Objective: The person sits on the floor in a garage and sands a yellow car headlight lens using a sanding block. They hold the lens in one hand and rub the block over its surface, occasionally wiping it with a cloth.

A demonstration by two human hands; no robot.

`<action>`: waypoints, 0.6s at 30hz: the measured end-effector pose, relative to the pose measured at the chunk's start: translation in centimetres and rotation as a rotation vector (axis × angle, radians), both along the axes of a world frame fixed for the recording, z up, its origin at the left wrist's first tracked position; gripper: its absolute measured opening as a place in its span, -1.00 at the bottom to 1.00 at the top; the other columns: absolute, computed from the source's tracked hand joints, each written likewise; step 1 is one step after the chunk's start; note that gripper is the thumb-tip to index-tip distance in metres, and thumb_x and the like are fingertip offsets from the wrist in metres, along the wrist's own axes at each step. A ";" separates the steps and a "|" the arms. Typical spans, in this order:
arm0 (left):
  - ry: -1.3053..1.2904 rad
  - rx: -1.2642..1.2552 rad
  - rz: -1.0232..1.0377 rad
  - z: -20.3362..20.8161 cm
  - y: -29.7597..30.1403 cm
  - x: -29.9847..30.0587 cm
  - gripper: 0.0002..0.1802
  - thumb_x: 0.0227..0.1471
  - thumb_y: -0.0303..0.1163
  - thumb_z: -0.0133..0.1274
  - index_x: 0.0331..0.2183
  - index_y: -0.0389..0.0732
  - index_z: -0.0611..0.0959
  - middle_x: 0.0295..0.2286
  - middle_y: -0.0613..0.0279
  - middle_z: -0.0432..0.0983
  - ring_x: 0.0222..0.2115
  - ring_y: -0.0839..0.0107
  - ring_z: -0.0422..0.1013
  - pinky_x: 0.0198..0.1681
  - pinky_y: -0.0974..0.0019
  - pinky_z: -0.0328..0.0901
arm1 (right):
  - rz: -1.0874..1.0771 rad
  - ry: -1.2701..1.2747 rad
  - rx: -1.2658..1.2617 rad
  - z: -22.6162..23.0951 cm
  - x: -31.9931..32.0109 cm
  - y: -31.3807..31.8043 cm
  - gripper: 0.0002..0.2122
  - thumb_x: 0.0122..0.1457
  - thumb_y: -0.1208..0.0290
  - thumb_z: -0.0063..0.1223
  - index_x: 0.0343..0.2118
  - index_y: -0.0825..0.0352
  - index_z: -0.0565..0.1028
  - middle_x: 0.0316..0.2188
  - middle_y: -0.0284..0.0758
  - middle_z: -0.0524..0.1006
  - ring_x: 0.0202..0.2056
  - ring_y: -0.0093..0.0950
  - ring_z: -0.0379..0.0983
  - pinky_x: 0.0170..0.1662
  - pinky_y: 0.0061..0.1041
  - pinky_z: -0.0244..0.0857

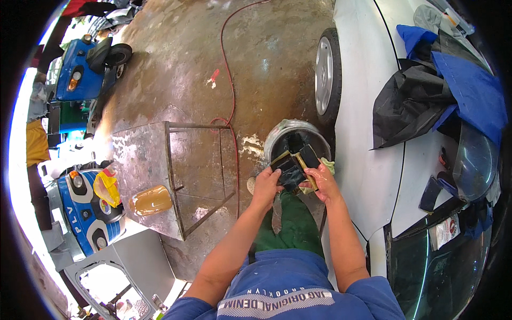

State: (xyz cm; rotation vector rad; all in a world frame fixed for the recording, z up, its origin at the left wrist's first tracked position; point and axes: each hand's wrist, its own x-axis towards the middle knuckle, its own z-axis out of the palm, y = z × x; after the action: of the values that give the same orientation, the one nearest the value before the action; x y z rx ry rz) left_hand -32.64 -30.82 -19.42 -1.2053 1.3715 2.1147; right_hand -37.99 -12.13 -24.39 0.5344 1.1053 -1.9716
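Note:
My left hand grips a wet black sheet with tan edges, which looks like sandpaper. In my right hand is a small dark block with a tan strip along its side, probably a sanding block. The two pieces are close together, and the right fingers also reach beside the sheet. Both are held over the near side of a round bucket with dark contents. A pale yellow cloth shows by the bucket's rim, partly hidden behind my right hand.
A white car stands at my right, with black and blue covers over it. At left, a metal-framed table bears a tan container. A red hose crosses the wet floor. Blue vehicles stand farther left.

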 end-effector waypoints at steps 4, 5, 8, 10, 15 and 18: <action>0.011 -0.069 0.045 -1.2 -1.5 1.2 -0.80 0.28 -0.37 -0.05 -0.12 -0.19 0.58 -0.27 0.31 0.60 -0.40 0.56 0.51 -0.46 0.51 0.37 | -0.017 -0.076 0.025 -1.0 0.2 0.2 -0.57 0.27 0.50 0.03 0.17 0.36 0.23 -0.09 -0.24 0.47 -0.22 -0.32 0.59 -0.33 -0.41 0.64; 0.011 -0.062 0.093 -1.5 -1.6 1.4 -0.79 0.27 -0.39 -0.04 -0.09 -0.21 0.57 -0.26 0.29 0.61 -0.41 0.55 0.52 -0.52 0.52 0.36 | -0.015 -0.085 0.014 -0.8 0.0 0.3 -0.58 0.28 0.50 0.03 0.17 0.37 0.23 -0.09 -0.24 0.47 -0.22 -0.30 0.59 -0.33 -0.41 0.64; 0.050 -0.044 0.100 -2.2 -2.2 1.9 -0.77 0.27 -0.37 -0.03 -0.09 -0.24 0.56 -0.23 0.27 0.61 -0.30 0.51 0.53 -0.36 0.42 0.44 | -0.029 -0.037 0.034 -0.5 0.0 0.5 -0.69 0.29 0.45 0.04 0.05 0.40 0.33 -0.15 -0.24 0.50 -0.24 -0.32 0.60 -0.27 -0.38 0.64; -0.034 -0.089 -0.032 -2.5 -2.3 1.7 -0.68 0.25 -0.37 0.00 0.00 -0.27 0.53 -0.14 0.23 0.57 -0.19 0.45 0.52 -0.19 0.36 0.43 | -0.028 0.004 0.048 -0.6 -0.1 0.8 -0.73 0.31 0.43 0.05 0.01 0.40 0.38 -0.19 -0.26 0.52 -0.26 -0.40 0.58 -0.24 -0.44 0.59; 0.100 -0.200 -0.244 -5.9 0.3 2.2 -0.18 0.19 -0.30 0.09 0.31 -0.41 0.12 0.29 -0.17 0.11 0.31 0.15 0.10 0.32 0.26 0.03 | 0.016 0.253 0.364 -0.5 -0.9 0.0 -0.70 0.35 0.32 0.03 0.02 0.41 0.45 -0.27 -0.35 0.55 -0.30 -0.59 0.48 -0.17 -0.64 0.34; 0.140 -0.373 -0.427 -5.7 1.3 1.7 -0.16 0.14 -0.22 0.14 0.28 -0.43 0.18 0.29 -0.22 0.09 0.32 0.10 0.08 0.32 0.24 0.04 | -0.057 0.351 0.464 -2.2 -1.2 -0.1 -0.69 0.34 0.28 0.05 -0.03 0.43 0.50 -0.27 -0.37 0.56 -0.29 -0.56 0.44 -0.15 -0.57 0.28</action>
State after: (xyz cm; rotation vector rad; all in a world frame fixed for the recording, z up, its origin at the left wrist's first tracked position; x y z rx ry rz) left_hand -30.91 -29.50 -25.10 -0.7931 1.9494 1.7173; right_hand -39.18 -12.25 -26.59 0.4679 1.8074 -1.9024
